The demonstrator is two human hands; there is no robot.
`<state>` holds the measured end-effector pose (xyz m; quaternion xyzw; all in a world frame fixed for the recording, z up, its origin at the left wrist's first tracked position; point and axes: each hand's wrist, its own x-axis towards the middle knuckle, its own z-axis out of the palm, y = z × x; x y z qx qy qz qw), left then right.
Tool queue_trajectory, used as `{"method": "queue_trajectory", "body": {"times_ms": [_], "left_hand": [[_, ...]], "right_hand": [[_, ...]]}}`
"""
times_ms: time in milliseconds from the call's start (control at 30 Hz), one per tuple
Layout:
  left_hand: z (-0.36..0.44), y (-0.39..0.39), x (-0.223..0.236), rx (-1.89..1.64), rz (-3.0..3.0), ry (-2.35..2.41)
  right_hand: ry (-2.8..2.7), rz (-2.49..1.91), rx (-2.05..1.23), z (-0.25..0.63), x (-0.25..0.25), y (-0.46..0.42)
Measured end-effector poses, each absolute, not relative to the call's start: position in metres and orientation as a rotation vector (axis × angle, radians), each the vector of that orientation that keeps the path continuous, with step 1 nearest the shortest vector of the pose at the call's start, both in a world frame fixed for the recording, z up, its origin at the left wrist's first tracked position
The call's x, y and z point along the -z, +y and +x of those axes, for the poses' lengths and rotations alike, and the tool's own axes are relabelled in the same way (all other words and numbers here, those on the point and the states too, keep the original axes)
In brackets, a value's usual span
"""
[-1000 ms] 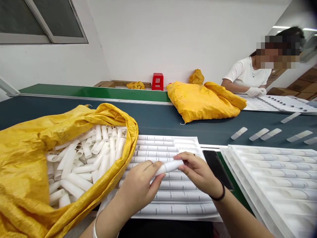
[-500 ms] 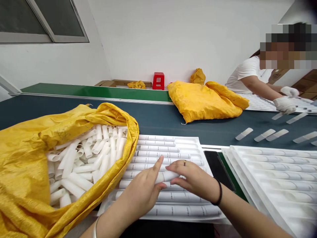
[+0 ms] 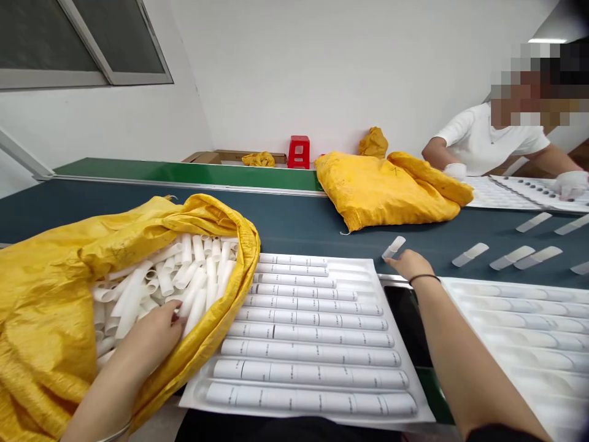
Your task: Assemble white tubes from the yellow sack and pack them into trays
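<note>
My left hand (image 3: 154, 334) reaches into the open yellow bag (image 3: 55, 264), fingers resting among the loose white caps (image 3: 193, 270); whether it grips one is hidden. My right hand (image 3: 407, 264) is stretched out over the dark conveyor belt (image 3: 299, 224), fingertips on the near end of a white capped tube (image 3: 394, 247) that lies on the belt. Between my arms sits a white tray (image 3: 354, 267) with rows of printed white tubes (image 3: 308, 353).
A black phone (image 3: 405, 313) lies right of the tray, beside a stack of empty white trays (image 3: 515, 313). Several capped tubes (image 3: 469, 253) lie on the belt. A second yellow bag (image 3: 386, 190) sits farther back. A gloved co-worker (image 3: 488, 135) handles trays at the far right.
Both hands held one tube over the tray before. Now my right hand has carried it out to the belt, and my left hand has moved left into the bag.
</note>
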<state>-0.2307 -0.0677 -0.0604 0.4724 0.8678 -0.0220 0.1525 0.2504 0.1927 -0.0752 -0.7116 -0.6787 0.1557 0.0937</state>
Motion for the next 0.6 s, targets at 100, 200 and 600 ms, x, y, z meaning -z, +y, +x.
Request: {"method": "queue_trajectory", "body": {"times_ms": [100,200,600], "left_hand": [[-0.218,-0.062,0.058,-0.092,1.347,2.492],[-0.208,-0.049,0.055,-0.241,1.316,2.517],[-0.166,-0.047,0.044,-0.98,1.542,2.167]], "right_hand": [[-2.203,-2.033,-0.626,0.244,0.085,0.163],[-2.404,-1.844,-0.814,0.235,0.098,0.127],[-2.342,-1.345,-0.576,0.22,0.075,0.069]]}}
